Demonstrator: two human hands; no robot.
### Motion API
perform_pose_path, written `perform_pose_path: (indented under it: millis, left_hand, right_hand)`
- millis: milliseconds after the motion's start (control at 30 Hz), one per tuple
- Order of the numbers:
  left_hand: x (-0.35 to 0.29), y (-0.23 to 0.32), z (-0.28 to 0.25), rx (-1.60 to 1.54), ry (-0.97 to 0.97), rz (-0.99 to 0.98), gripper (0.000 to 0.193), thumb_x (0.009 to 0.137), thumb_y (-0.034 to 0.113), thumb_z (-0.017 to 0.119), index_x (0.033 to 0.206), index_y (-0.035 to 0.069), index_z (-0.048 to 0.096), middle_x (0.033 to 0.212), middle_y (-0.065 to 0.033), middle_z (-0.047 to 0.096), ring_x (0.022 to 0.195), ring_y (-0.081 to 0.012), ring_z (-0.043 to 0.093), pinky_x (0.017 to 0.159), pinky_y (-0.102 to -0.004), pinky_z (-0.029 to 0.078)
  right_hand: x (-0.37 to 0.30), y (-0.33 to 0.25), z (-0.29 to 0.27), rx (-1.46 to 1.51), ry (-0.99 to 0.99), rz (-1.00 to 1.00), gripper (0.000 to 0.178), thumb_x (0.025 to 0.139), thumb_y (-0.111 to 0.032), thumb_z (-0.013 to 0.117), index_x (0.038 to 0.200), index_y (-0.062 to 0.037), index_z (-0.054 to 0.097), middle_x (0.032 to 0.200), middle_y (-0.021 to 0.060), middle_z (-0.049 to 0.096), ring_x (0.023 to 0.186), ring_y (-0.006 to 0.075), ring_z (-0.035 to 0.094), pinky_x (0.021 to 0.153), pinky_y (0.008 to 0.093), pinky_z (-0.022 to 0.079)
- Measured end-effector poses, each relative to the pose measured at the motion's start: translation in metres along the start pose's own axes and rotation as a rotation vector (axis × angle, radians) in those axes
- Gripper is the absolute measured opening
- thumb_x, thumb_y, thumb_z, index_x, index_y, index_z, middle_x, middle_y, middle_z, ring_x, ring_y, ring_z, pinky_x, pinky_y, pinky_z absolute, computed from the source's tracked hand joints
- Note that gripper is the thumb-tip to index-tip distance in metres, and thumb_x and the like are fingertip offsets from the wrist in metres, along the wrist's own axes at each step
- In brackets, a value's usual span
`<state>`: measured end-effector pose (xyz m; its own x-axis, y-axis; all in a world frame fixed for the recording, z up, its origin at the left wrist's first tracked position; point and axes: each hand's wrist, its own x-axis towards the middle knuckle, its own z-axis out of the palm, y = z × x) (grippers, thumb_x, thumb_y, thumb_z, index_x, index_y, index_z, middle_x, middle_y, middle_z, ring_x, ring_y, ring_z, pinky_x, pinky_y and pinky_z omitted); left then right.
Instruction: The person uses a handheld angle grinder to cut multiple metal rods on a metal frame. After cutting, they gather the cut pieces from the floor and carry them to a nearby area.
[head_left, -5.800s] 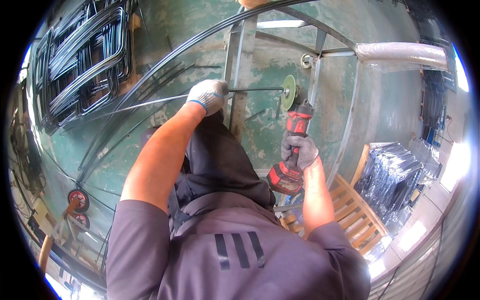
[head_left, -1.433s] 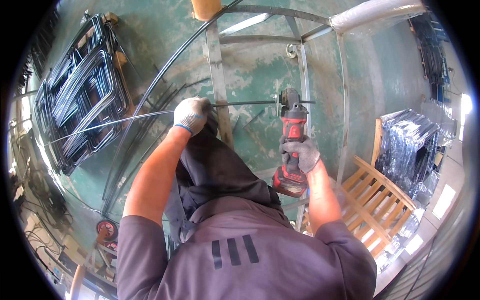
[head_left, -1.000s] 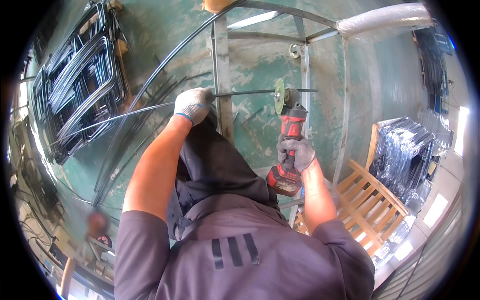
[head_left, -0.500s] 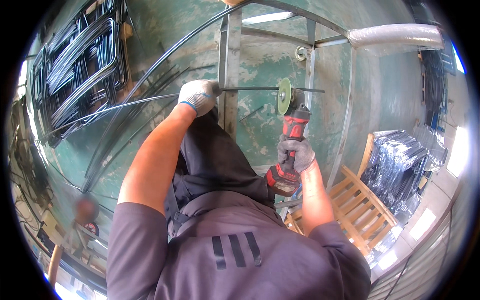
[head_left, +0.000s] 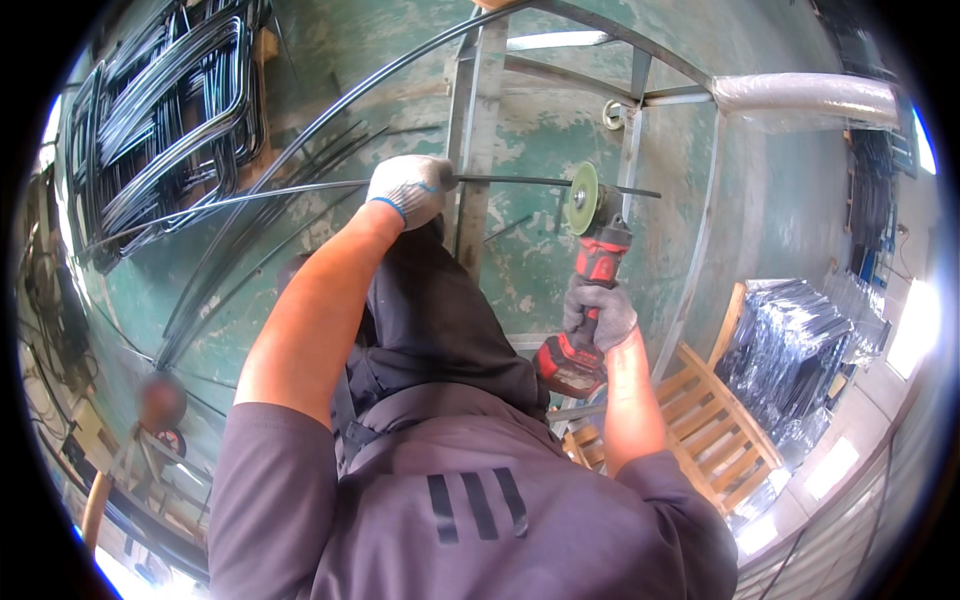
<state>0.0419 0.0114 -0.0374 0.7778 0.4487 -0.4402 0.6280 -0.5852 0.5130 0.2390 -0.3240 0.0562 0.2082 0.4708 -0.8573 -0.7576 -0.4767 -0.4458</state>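
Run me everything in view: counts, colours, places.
grinder: one, red and black, right of centre
disc: one, pale green, on grinder
rod: one seen, dark, crossing centre
metal frame: one, grey, upper centre
curved rods: several, dark, top centre
bent-rod frames: many, dark, upper left
loose rods: several, dark, left
wrapped roll: one, whitish, upper right
plastic-wrapped stack: one, dark, right
wooden pallet: one, tan, lower right
floor: one, green, beneath
shirt: one, dark, bottom
left hand: one, white-gloved, on rod
right hand: one, grey-gloved, on grinder

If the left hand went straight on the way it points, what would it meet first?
The left hand would probably meet the grey metal frame bar first, though depth is unclear from this view.
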Motion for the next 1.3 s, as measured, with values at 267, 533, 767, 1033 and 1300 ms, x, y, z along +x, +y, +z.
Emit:
perform_pose_path:
  millis: [267,533,767,1033,1300]
  left_hand:
    - [-0.002,0.004,-0.004,0.013,-0.012,-0.018,0.025,0.107,0.033,0.064,0.110,0.014,0.080,0.109,-0.0200,0.080,0.109,-0.0463,0.075,0.090,-0.0553,0.059]
    - [-0.003,0.004,-0.004,0.018,-0.019,-0.024,0.025,0.107,0.032,0.064,0.112,0.015,0.082,0.111,-0.0187,0.081,0.111,-0.0451,0.076,0.093,-0.0543,0.060]
    - [-0.003,0.006,-0.006,0.003,-0.010,-0.025,0.024,0.106,0.031,0.065,0.112,0.016,0.082,0.112,-0.0186,0.081,0.111,-0.0445,0.076,0.094,-0.0543,0.060]
    - [-0.003,0.009,-0.011,0.026,-0.060,-0.057,0.029,0.099,0.021,0.064,0.120,0.020,0.084,0.123,-0.0137,0.083,0.118,-0.0378,0.078,0.099,-0.0480,0.062]
    - [-0.003,0.011,-0.015,0.036,-0.099,-0.077,0.030,0.100,0.021,0.063,0.122,0.021,0.084,0.125,-0.0135,0.083,0.119,-0.0371,0.078,0.100,-0.0478,0.062]
  right_hand:
    - [0.001,-0.005,-0.001,-0.040,0.051,0.027,0.015,0.089,-0.008,0.074,0.101,-0.0042,0.065,0.075,0.0061,0.062,0.059,0.0189,0.063,0.057,0.0379,0.054]
    - [0.003,-0.010,0.005,-0.108,0.052,-0.001,0.013,0.088,-0.012,0.068,0.082,-0.0065,0.058,0.067,0.0071,0.058,0.055,0.0213,0.058,0.056,0.0374,0.050]
    - [0.003,-0.014,0.006,-0.115,0.030,-0.002,0.012,0.088,-0.012,0.068,0.086,-0.0061,0.058,0.069,0.0066,0.058,0.056,0.0215,0.059,0.057,0.0382,0.052]
    - [0.006,-0.013,0.001,-0.123,0.013,-0.010,0.012,0.088,-0.013,0.067,0.089,-0.0063,0.057,0.069,0.0067,0.057,0.056,0.0216,0.059,0.055,0.0378,0.050]
    - [0.005,-0.013,0.000,-0.141,0.028,-0.019,0.012,0.088,-0.013,0.067,0.090,-0.0059,0.058,0.069,0.0072,0.057,0.056,0.0217,0.059,0.055,0.0378,0.050]
